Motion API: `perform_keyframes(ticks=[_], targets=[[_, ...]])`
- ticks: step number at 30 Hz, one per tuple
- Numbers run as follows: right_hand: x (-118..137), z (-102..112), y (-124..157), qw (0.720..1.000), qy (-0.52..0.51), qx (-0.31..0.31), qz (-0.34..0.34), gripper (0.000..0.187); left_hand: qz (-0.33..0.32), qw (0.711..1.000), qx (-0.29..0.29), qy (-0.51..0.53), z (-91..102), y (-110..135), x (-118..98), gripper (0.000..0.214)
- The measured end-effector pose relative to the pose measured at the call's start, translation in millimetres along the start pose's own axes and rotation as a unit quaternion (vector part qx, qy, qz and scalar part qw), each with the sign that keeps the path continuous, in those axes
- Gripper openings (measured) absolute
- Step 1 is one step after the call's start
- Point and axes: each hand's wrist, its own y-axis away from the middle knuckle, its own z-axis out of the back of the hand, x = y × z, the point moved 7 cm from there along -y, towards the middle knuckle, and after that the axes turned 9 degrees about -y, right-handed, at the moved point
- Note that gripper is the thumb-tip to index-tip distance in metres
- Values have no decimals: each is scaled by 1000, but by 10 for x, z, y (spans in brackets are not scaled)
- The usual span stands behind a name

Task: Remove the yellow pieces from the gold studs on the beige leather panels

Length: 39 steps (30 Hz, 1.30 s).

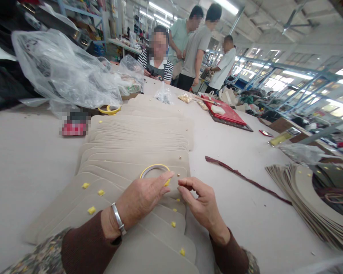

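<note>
My left hand (143,196), with a silver bangle on its wrist, grips a roll of yellow tape (152,167) between thumb and fingers. Close by on the right, my right hand (201,203) has thumb and index finger pinched together; anything between them is too small to make out. Both hands are over a fanned-out row of beige flat panels (140,133) with rounded corners. Small yellow tape squares (91,210) sit on the nearer panels, along both sides. A small metal stud (178,175) shows on a panel just beyond my fingertips.
A dark red strip (237,171) lies right of the panels, before a curved stack of panels (305,194). Clear plastic bags (65,68) are heaped at left, near another yellow tape roll (109,110). A red slab (225,110) lies farther back. Several people are beyond the table.
</note>
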Motion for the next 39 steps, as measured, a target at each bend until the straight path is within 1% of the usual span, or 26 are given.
perform_keyframes(ticks=[3,6,9,12,16,18,19,21,22,24,26,27,29,32,35,39], targets=[[164,-114,-27,996,5,20,83,19,8,1000,24,-13,-54,20,-5,32],[237,-199,-35,991,23,33,131,18,0,999,33,-2,-70,33,-45,27],[223,-237,-17,987,59,29,145,17,-5,999,43,20,-77,35,-82,24],[190,-230,18,983,104,5,149,17,-4,997,67,43,-102,29,-99,19],[209,-211,54,979,134,-20,150,15,6,996,81,35,-114,5,-79,18],[199,-203,45,986,120,-28,116,14,5,997,81,13,-111,-9,-78,19],[168,-198,33,991,99,-32,81,13,3,997,76,0,-105,-16,-85,21],[29,-195,12,999,21,-36,-28,11,1,999,52,-18,-75,-28,-117,22],[-67,-197,12,995,-28,-39,-91,10,-1,999,35,-19,-56,-32,-144,22],[-255,-185,29,973,-114,-55,-195,9,-10,1000,9,-14,-33,-35,-209,20],[-407,-130,45,948,-166,-82,-257,11,-17,1000,10,-22,-44,-43,-257,17],[-466,-92,49,939,-182,-95,-275,14,-16,999,22,-39,-65,-51,-262,15],[-554,-27,59,924,-210,-111,-300,20,-11,994,65,-93,-124,-73,-238,12],[-626,9,78,912,-233,-112,-317,29,-17,981,135,-140,-203,-91,-189,7],[-661,-14,97,920,-215,-89,-316,30,-26,977,169,-126,-232,-76,-186,3],[-640,-34,103,948,-143,-52,-278,25,-33,977,183,-102,-252,-35,-214,5]])
